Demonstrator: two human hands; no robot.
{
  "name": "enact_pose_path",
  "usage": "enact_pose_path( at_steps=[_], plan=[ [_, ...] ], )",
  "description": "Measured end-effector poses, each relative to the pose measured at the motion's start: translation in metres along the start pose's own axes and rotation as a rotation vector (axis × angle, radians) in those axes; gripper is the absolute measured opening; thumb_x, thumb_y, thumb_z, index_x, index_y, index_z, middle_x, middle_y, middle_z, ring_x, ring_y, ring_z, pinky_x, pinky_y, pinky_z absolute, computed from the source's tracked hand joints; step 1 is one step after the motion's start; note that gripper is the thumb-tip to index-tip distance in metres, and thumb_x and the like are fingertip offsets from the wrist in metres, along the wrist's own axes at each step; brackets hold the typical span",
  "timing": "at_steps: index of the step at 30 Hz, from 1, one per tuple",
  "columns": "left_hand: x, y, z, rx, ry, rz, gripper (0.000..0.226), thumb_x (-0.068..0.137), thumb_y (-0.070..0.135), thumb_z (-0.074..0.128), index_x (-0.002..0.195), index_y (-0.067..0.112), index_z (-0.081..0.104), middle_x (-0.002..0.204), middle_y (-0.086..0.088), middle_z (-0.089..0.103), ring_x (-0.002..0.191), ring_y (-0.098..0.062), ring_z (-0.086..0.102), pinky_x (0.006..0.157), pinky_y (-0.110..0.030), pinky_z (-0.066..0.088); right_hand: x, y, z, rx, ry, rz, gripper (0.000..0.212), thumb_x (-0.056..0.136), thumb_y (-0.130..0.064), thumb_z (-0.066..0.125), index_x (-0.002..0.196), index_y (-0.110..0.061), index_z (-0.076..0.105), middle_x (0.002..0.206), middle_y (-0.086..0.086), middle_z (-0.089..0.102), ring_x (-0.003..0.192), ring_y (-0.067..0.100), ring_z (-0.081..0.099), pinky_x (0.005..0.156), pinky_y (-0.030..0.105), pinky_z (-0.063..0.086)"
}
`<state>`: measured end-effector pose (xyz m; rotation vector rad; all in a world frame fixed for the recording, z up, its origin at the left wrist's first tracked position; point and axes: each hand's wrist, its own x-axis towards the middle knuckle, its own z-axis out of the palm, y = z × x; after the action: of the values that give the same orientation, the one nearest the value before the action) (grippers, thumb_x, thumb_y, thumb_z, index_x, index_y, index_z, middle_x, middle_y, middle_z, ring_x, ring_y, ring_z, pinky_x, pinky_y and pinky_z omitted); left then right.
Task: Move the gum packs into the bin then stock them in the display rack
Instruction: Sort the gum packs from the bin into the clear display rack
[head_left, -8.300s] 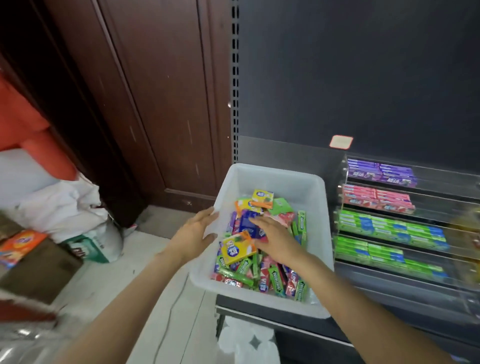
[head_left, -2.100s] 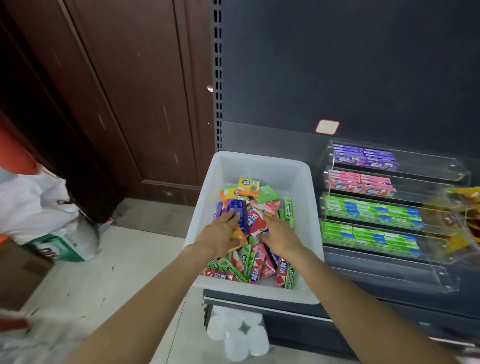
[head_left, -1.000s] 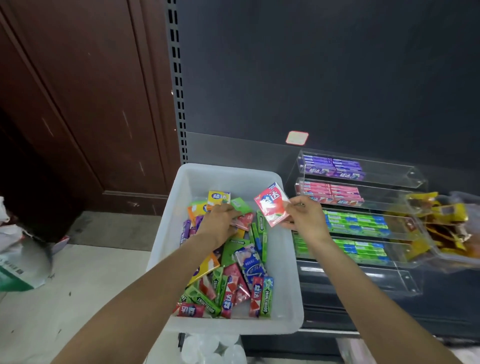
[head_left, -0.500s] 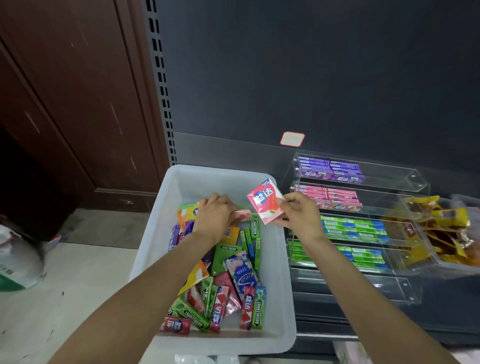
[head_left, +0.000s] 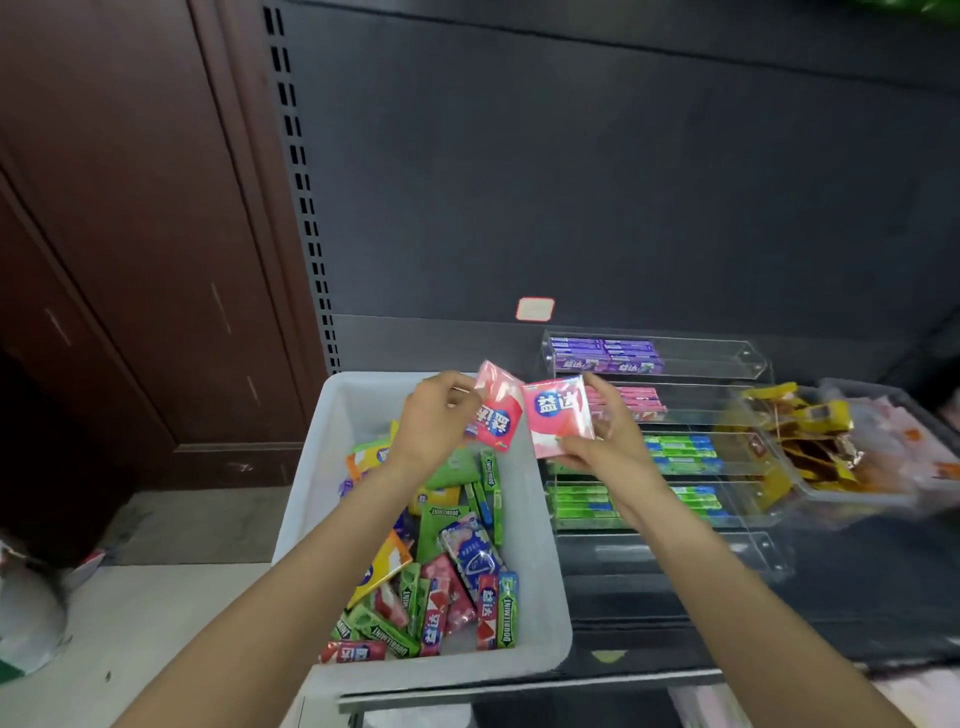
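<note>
Near the middle of the frame, the left hand (head_left: 434, 421) pinched a pink pack (head_left: 496, 410) by its left edge, fingers curled, the pack tilted with its logo toward the lower right. Just to its right, the right hand (head_left: 605, 441) gripped a second pink pack (head_left: 558, 415), thumb under its lower edge and fingers behind its right side, the face turned to the camera. The two packs met edge to edge, or nearly so, both held above the far right corner of the bin (head_left: 540, 571).

The white bin sat below the hands, filling the lower centre of the frame. Loose gum packs (head_left: 457, 566) lay heaped in it: green sticks, red and pink packs, a yellow one, a blue-and-white one, mostly along its right half and near end. The left forearm crossed over the bin's left part.

Right of the bin stood the clear rack (head_left: 748, 364), its tiers stepped down toward the viewer. The top tier held purple packs (head_left: 605, 356), the next pink ones (head_left: 636, 402), the two below green ones (head_left: 680, 452); the lowest tier looked bare. The right wrist hid part of the green tiers.

At the right edge of the frame sat a clear tub (head_left: 872, 499) of yellow wrappers, blurred. A dark panel rose behind the rack, and a brown door (head_left: 130, 234) filled the upper left.
</note>
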<state>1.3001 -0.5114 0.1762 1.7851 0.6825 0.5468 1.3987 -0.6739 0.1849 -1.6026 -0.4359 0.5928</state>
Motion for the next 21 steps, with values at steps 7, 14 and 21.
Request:
enact_pose_path(
  at_steps=[7, 14, 21],
  plan=[
    [-0.015, 0.044, 0.057, -0.079, -0.144, -0.008, 0.011, 0.087, 0.006, 0.061, 0.094, 0.014, 0.059, 0.085, -0.008, 0.064, 0.073, -0.015, 0.064, 0.065, -0.035, 0.059, -0.015, -0.006, -0.064, -0.140, 0.034, -0.064, 0.049, 0.082, 0.001, 0.065, 0.114, -0.031, 0.046, 0.102, -0.001, 0.059, 0.093, 0.012, 0.062, 0.064, 0.022, 0.056],
    [-0.004, 0.079, 0.144, -0.062, -0.090, 0.019, 0.013, 0.087, 0.004, 0.060, 0.094, 0.015, 0.063, 0.082, -0.004, 0.063, 0.078, -0.020, 0.064, 0.072, -0.039, 0.059, 0.007, -0.001, -0.170, -0.032, 0.128, -0.047, 0.017, 0.090, -0.002, 0.057, 0.099, -0.008, 0.044, 0.090, 0.011, 0.066, 0.075, 0.016, 0.066, 0.054, 0.019, 0.055],
    [0.018, 0.103, 0.224, -0.174, 0.009, -0.117, 0.024, 0.089, 0.003, 0.057, 0.111, 0.012, 0.055, 0.080, -0.003, 0.068, 0.069, -0.014, 0.067, 0.070, -0.037, 0.059, 0.067, 0.000, -0.265, -0.103, 0.055, -0.163, 0.020, 0.090, 0.006, 0.053, 0.101, -0.010, 0.049, 0.091, 0.012, 0.063, 0.078, 0.016, 0.063, 0.052, 0.020, 0.055]
  ],
)
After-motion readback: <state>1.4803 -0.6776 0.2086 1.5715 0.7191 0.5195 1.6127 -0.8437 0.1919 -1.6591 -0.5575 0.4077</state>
